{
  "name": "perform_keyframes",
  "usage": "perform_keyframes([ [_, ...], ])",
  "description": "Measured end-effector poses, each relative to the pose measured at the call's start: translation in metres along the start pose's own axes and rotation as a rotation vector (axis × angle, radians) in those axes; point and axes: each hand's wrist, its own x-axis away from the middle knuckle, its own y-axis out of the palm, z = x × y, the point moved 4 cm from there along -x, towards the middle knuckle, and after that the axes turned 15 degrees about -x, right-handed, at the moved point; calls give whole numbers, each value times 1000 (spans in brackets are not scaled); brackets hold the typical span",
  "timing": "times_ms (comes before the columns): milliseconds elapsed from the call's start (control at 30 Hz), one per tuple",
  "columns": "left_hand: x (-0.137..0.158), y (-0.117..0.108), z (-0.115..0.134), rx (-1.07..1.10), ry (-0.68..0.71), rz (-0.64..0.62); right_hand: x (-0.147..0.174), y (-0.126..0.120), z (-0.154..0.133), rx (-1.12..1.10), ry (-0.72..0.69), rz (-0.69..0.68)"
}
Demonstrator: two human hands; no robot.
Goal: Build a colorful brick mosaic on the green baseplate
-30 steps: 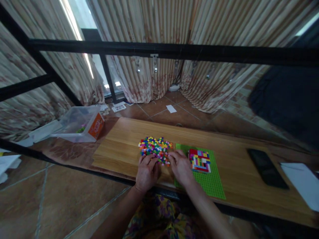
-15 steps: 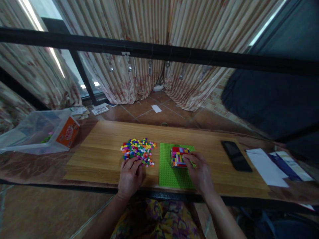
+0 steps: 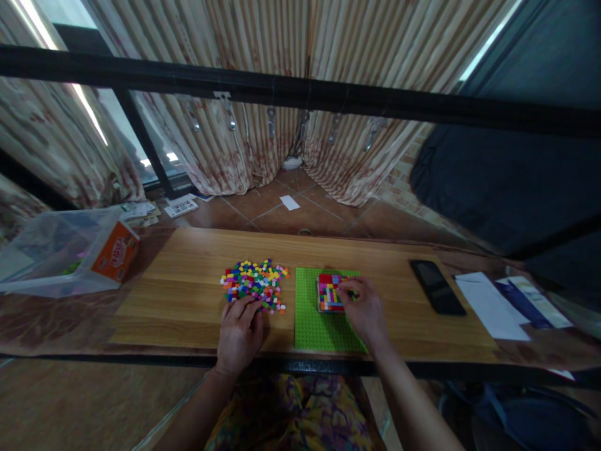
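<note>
On the wooden board lies a loose pile of small coloured toy bricks [image 3: 256,280]. My left hand [image 3: 240,335] rests at the pile's near edge, its fingers bent but loosely apart, with the tips among the nearest bricks. To the right, a green studded baseplate [image 3: 312,329] carries a low rectangular build of multicoloured bricks [image 3: 330,293]. Over the right side of this build is my right hand [image 3: 365,310], its thumb and fingertips pinched together. Whatever is between those fingertips is too small to make out. The hand covers the build's right part and some of the baseplate.
A black phone [image 3: 436,287] lies toward the board's right end, with white papers [image 3: 491,307] beyond it. At far left stands a clear plastic bin [image 3: 61,250] with an orange label. A dark metal bar [image 3: 300,94] crosses in front of the curtains.
The whole view has shifted slightly. My right hand's pinched fingertips have moved a little up and left over the build. My left hand stays at the pile's near edge.
</note>
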Motion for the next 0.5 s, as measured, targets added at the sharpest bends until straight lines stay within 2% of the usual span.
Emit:
perform_keyframes([
  [300, 0, -1, 1, -1, 4, -9, 7, 1, 12, -240, 101, 152],
  [500, 0, -1, 1, -5, 4, -10, 6, 1, 21, -276, 144, 216],
])
